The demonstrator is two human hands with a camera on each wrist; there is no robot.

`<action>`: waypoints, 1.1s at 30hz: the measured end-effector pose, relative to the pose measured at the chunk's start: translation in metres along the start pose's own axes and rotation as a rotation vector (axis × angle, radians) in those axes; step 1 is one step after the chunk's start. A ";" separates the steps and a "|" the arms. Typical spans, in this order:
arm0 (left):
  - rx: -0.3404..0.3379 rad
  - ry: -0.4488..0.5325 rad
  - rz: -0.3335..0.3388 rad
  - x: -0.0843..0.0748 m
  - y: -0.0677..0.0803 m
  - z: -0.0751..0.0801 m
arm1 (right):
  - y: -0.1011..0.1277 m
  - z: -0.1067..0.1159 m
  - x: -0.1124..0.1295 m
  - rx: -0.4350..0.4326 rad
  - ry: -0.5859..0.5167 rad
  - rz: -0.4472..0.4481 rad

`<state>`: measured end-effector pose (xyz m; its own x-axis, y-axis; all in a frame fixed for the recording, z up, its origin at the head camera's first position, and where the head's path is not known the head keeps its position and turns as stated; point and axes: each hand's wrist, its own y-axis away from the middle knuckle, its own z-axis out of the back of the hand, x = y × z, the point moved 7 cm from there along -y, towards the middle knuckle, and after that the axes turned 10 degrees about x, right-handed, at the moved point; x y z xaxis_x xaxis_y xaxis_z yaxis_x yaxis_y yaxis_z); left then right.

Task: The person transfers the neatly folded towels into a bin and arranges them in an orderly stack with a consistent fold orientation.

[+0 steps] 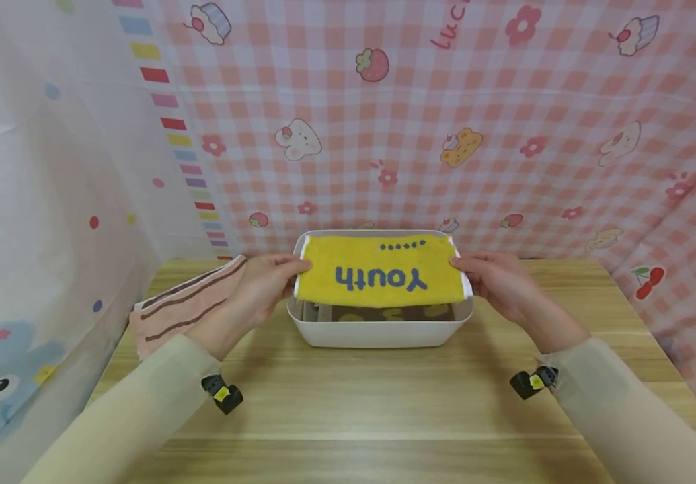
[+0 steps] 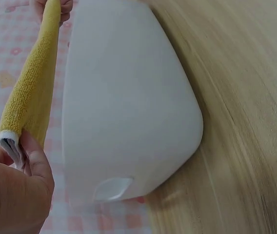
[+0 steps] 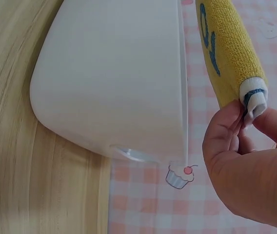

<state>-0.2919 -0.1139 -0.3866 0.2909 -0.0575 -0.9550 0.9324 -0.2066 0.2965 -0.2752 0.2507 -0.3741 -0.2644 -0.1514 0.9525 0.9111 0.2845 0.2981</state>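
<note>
A folded yellow towel (image 1: 380, 271) with blue letters "Youth" hangs flat just above a white plastic bin (image 1: 378, 333). My left hand (image 1: 263, 286) pinches its left end, and my right hand (image 1: 495, 279) pinches its right end. In the left wrist view the yellow towel (image 2: 31, 87) runs edge-on beside the white bin (image 2: 128, 97), gripped by the left hand (image 2: 16, 180). In the right wrist view the right hand (image 3: 246, 161) pinches the towel (image 3: 228, 48) at its white hem, next to the bin (image 3: 114, 78). Darker folded cloths (image 1: 384, 312) lie inside the bin.
A folded pink towel (image 1: 184, 302) with brown stripes lies on the wooden table (image 1: 372, 403) left of the bin, partly behind my left wrist. Pink checked cloth (image 1: 444, 121) with cartoon prints hangs behind and to the right; a white printed cloth hangs on the left.
</note>
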 end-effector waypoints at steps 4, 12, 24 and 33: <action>-0.016 -0.010 0.008 0.001 -0.006 0.000 | -0.007 0.003 -0.002 -0.033 0.014 -0.019; -0.027 -0.033 0.018 0.004 -0.014 0.001 | -0.018 0.004 -0.006 -0.050 0.046 -0.043; -0.058 -0.045 0.018 0.005 -0.023 0.003 | -0.023 0.005 -0.006 -0.048 0.016 -0.047; -0.061 -0.062 0.017 0.003 -0.022 0.000 | -0.026 0.006 -0.008 -0.060 0.039 -0.059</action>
<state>-0.3117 -0.1099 -0.3956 0.2950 -0.1210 -0.9478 0.9392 -0.1456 0.3109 -0.2983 0.2504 -0.3890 -0.3067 -0.2031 0.9299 0.9121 0.2166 0.3481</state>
